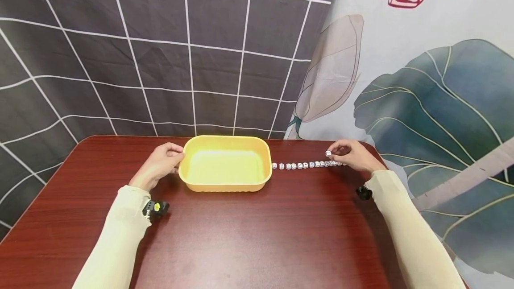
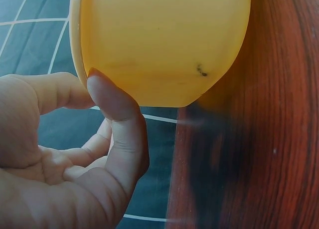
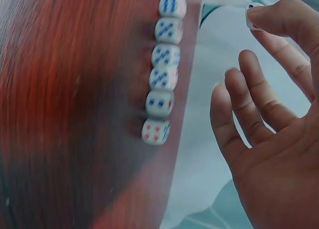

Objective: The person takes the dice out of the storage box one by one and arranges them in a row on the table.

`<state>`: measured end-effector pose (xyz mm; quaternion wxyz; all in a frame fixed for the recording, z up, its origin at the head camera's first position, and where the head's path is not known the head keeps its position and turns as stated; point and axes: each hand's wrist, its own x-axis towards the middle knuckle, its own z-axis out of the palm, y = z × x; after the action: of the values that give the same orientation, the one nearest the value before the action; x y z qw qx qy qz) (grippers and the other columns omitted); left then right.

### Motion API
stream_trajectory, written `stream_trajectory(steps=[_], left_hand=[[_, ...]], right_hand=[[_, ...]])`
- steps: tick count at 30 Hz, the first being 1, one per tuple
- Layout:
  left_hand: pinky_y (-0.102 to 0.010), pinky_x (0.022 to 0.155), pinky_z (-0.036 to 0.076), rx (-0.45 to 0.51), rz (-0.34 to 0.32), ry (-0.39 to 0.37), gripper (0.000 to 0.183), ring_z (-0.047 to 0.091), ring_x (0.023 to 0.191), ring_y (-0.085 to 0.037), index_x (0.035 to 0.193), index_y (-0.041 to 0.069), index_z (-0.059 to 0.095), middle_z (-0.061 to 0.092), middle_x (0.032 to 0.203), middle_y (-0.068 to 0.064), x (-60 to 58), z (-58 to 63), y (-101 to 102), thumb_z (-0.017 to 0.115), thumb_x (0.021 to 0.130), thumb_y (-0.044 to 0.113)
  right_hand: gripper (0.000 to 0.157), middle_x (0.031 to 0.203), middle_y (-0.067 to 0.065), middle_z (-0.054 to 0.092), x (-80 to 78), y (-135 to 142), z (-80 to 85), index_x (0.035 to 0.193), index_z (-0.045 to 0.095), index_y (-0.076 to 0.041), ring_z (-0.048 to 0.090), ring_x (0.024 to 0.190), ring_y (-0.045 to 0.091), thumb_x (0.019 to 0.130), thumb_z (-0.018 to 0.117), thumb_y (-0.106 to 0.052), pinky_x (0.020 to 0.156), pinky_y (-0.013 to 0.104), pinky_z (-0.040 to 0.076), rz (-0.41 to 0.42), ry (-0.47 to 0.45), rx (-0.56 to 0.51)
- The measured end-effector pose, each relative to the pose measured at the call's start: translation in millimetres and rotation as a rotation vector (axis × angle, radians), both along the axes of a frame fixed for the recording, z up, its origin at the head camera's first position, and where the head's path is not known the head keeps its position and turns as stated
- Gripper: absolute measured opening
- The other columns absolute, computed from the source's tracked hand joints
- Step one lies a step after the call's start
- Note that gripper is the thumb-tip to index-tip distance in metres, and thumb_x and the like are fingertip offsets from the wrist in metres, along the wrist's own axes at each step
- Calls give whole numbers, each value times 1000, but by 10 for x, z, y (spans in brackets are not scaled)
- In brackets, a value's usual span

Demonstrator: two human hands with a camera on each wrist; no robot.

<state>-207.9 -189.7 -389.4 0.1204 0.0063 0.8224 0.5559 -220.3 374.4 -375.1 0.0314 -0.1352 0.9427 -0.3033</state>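
A yellow plastic basin (image 1: 225, 188) stands toward the back of the table. My left hand (image 1: 162, 164) grips its left end, thumb (image 2: 117, 99) against the outer wall and index finger at the rim. In my right hand (image 1: 353, 155), thumb and index finger pinch a white die (image 1: 328, 153), held above the row; the other fingers are spread loosely in the right wrist view. A line of several white dice (image 1: 300, 166) with blue and red pips runs along the table from the basin's right side to below that hand, which hides part of its right end.
The dark red wooden table (image 1: 241, 235) has its far edge just behind the basin and dice. A grey curtain with white grid lines (image 1: 156, 66) hangs behind, and a pale leaf-patterned cloth (image 1: 425, 115) hangs at the right.
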Motion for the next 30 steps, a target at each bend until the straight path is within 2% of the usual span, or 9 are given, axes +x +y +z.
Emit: stream_trajectory(steps=[8,13,18,22,26,30], left_hand=[[-23,67,57,-2,8,-6,38,62,75,-11,133,-10,45,62,110,-17,9,-6,-14,51,103,13],[-23,68,58,0,8,-6,39,62,75,-11,133,-10,45,62,109,-17,11,-1,-9,51,103,13],[-22,67,57,6,9,-7,39,62,75,-10,133,-9,45,62,110,-16,-4,-1,0,51,103,14],[-23,67,57,3,11,-15,39,62,75,-11,134,-9,45,62,110,-16,-6,-4,-2,51,103,13],[-23,67,57,8,12,-17,38,62,74,-11,134,-9,45,62,109,-17,-8,-5,0,51,103,12],[-23,67,57,9,14,-14,38,63,74,-12,133,-9,45,63,109,-18,-11,-2,-1,51,103,12]], right_hand=[[13,95,10,71,-10,181,-47,103,74,-9,62,80,7,91,76,-13,72,20,50,-39,5,21],[15,93,10,71,7,300,-103,105,73,-2,61,78,7,91,74,-8,72,19,49,-98,-19,-66],[19,88,4,68,10,440,-153,107,70,4,59,77,6,91,73,-6,70,19,49,-134,-41,-140],[21,88,1,67,13,538,-182,107,71,2,57,77,6,91,75,-12,71,18,47,-157,-39,-90],[23,92,3,67,32,621,-203,109,72,-1,56,80,9,92,75,-16,72,19,47,-182,-48,-24],[24,96,6,66,49,684,-232,112,71,-1,55,82,10,94,73,-17,73,19,48,-201,-73,-4]])
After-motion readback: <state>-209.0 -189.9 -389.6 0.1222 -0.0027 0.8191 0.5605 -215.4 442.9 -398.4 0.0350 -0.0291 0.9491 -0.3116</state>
